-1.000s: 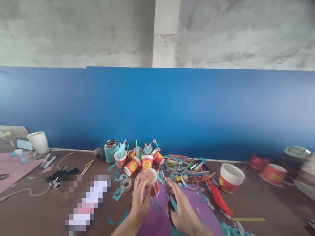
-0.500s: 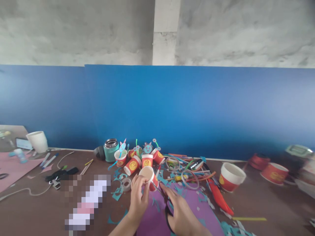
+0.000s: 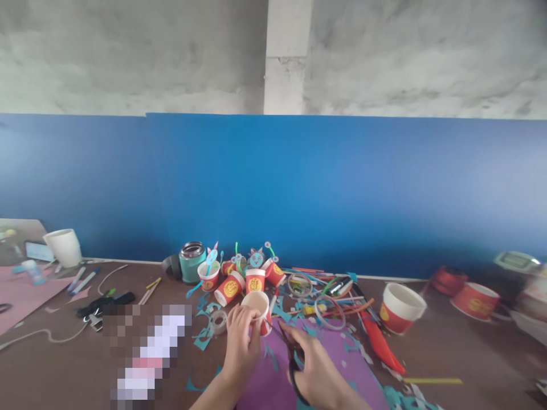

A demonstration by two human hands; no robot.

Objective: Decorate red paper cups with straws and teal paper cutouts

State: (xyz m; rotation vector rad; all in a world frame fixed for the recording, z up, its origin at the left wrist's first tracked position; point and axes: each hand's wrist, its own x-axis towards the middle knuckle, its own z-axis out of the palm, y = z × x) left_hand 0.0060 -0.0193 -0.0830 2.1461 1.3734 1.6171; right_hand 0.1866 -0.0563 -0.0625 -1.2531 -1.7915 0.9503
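Note:
My left hand (image 3: 244, 336) grips a red and white paper cup (image 3: 259, 304) by its left side, its mouth tilted toward me. In my right hand (image 3: 314, 361) is a pair of scissors (image 3: 292, 348) with black handles; the blade tips reach the cup's right side. Whether the blades touch the wall I cannot tell. Beneath both hands lies a purple sheet (image 3: 267, 381) strewn with blue-green paper scraps. Behind the held cup stand several decorated paper cups (image 3: 255, 281), some tipped over. A roll of clear tape (image 3: 218, 322) lies left of my left hand.
A teal thermos (image 3: 192, 263) stands at the back. To the right are a pile of straws and markers (image 3: 329, 293), a red pointed pouch-like item (image 3: 382, 344) and a large paper bucket (image 3: 401, 307). Black clips and a cable (image 3: 100, 310) lie left, near a blurred-out patch.
The scissors have drawn slightly back and down from the cup, their blades showing more. The held cup has shifted a little downward. My left hand keeps its grip.

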